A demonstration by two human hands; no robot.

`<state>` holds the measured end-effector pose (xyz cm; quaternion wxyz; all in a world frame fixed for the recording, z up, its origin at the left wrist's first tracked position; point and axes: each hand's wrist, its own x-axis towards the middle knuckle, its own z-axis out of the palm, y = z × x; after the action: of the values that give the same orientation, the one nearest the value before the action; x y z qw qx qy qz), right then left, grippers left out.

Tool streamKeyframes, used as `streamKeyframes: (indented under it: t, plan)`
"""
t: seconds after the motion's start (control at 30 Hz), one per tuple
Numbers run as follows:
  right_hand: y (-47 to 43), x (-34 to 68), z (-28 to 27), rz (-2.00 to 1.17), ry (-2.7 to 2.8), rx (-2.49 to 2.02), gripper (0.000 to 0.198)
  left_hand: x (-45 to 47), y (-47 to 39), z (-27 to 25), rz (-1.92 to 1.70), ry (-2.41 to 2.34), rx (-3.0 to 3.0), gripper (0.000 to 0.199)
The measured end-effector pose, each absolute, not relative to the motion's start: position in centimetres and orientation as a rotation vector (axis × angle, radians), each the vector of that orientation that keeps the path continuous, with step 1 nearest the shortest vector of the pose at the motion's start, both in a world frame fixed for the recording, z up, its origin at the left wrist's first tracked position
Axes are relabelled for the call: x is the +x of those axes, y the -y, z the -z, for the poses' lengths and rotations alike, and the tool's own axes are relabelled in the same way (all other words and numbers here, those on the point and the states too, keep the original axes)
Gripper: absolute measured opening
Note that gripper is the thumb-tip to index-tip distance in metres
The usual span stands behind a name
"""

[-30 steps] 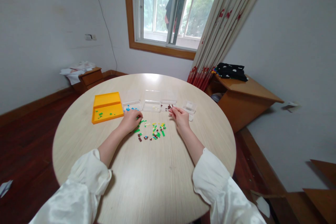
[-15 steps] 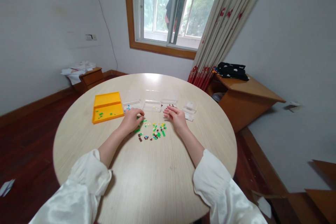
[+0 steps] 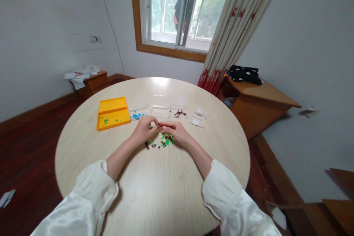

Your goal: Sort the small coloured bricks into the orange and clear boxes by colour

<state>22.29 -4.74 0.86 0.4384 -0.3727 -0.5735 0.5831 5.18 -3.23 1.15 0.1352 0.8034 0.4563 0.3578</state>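
Observation:
My left hand point(image 3: 144, 129) and my right hand point(image 3: 177, 131) meet at the fingertips above a scatter of small toy bricks point(image 3: 166, 141). Both are closed in a pinch. A tiny dark spot shows where the fingers come together, too small to name. Green, brown, yellow and a few blue bricks lie loose on the table beneath and in front of the hands, partly covered by them. Just beyond my left hand is a clear box with blue bricks point(image 3: 137, 114). Farther back from my right hand, another clear box holds brown bricks point(image 3: 179, 113).
An open yellow case point(image 3: 113, 112) with several green bricks sits at the left on the round table point(image 3: 155, 188). Between the blue and brown boxes stands a clear box point(image 3: 160, 112) with a pale piece. Another small clear box point(image 3: 198, 118) lies at the right.
My right hand has moved left from in front of the brown bricks' box, its spread fingers now closed. My left hand has shifted slightly right, so the fingertips meet.

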Motion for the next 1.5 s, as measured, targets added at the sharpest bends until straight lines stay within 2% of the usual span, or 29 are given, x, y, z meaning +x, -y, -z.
streamKeyframes:
  t: [0.23,0.5,0.67,0.9,1.03,1.13,1.3,1.5]
  plan:
    - [4.4,22.3,-0.5,-1.512,1.285,-0.922,0.031,5.0,3.2,-1.2,-1.069,-1.351,2.328,0.004]
    - [2.6,24.3,-1.1,-1.317,0.717,-0.838,0.022,4.2,2.5,-0.7,-1.136,-1.504,2.288,0.01]
    - [2.0,25.4,-0.9,-1.307,0.543,-0.84,0.026,3.6,1.8,0.0,-1.067,-1.625,2.256,0.012]
    - [2.8,24.5,-0.6,-1.311,1.058,-0.952,0.026,2.8,1.1,0.1,-0.862,-1.579,2.356,0.019]
    - [4.2,23.1,-0.2,-0.903,1.706,-1.074,0.018,2.8,1.4,-0.3,-0.77,-1.432,2.414,0.02]
    - [5.0,22.2,0.2,-0.675,2.02,-1.042,0.022,2.9,1.8,-0.7,-0.67,-1.378,2.465,0.021]
    - [5.2,21.7,0.4,-0.527,2.22,-1.02,0.024,3.1,2.0,-0.9,-0.565,-1.404,2.497,0.021]
    - [5.1,21.6,0.5,-0.489,2.273,-1.047,0.022,3.2,1.9,-0.5,-0.573,-1.393,2.519,0.02]
